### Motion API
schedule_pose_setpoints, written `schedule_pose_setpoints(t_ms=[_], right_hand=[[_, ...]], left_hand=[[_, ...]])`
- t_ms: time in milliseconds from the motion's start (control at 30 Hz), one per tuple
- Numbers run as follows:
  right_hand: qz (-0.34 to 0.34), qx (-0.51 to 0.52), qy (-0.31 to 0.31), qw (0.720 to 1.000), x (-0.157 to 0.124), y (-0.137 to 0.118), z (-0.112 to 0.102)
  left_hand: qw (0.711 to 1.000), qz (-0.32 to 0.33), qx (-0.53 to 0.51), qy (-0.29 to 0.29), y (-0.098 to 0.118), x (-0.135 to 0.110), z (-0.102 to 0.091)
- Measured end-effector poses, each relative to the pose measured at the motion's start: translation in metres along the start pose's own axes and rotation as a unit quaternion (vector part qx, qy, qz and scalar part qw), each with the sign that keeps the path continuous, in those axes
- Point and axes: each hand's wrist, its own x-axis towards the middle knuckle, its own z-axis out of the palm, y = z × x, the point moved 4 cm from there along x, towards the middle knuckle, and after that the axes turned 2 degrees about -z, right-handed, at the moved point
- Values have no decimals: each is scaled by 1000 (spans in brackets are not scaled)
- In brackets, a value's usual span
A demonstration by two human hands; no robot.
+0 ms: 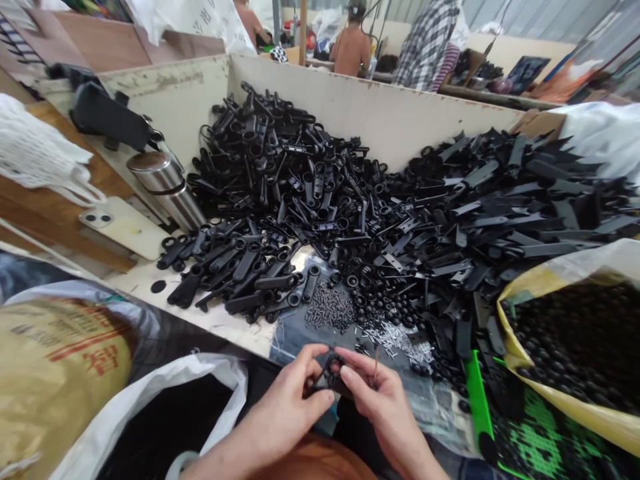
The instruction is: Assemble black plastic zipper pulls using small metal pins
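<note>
My left hand (290, 393) and my right hand (375, 393) meet at the table's near edge, both closed on one small black plastic part (331, 365). Fingers cover much of the part, so its full shape is hidden. A thin brownish stick (377, 360) pokes up by the right hand's fingers; I cannot tell what it is. Just beyond my hands lie a heap of small dark grey pieces (329, 307) and a scatter of silvery pins (397, 340). Black balls (390, 310) are spread behind the pins.
A high heap of black ring-ended plastic parts (300, 167) fills the back, with flat black blades (530, 200) at right. A steel flask (167, 187) and phone (125, 227) stand left. Sacks (225, 373) flank me; a green basket (480, 393) sits right. People (350, 50) are beyond.
</note>
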Motion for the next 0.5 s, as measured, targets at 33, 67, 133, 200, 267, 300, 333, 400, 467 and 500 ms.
schedule_pose_setpoints(t_ms=[33, 67, 133, 200, 267, 300, 333, 400, 467, 500], right_hand=[[9, 7, -9, 1000, 0, 1, 1], [8, 7, -17, 1000, -1, 1, 2], [-20, -18, -23, 999, -2, -2, 3], [-73, -58, -23, 995, -3, -8, 5], [-124, -87, -29, 988, -4, -14, 7], [-143, -95, -35, 984, -5, -16, 8], [-155, -102, -41, 982, -5, -17, 9], [-163, -122, -54, 978, -5, -17, 8], [-158, -158, -60, 973, -5, -14, 7], [-154, -179, -62, 970, -5, -12, 6]], left_hand=[[996, -37, -71, -29, -2, 0, 1], [988, -63, -127, -54, -2, -1, 3], [975, -89, -187, -80, -3, -3, 8], [974, -93, -193, -78, -5, -6, 10], [976, -95, -182, -76, -7, -8, 12], [976, -97, -180, -77, -8, -9, 12], [975, -100, -181, -79, -10, -10, 12], [971, -113, -192, -83, -13, -11, 12], [967, -131, -202, -83, -16, -12, 12], [966, -137, -205, -82, -16, -12, 13]])
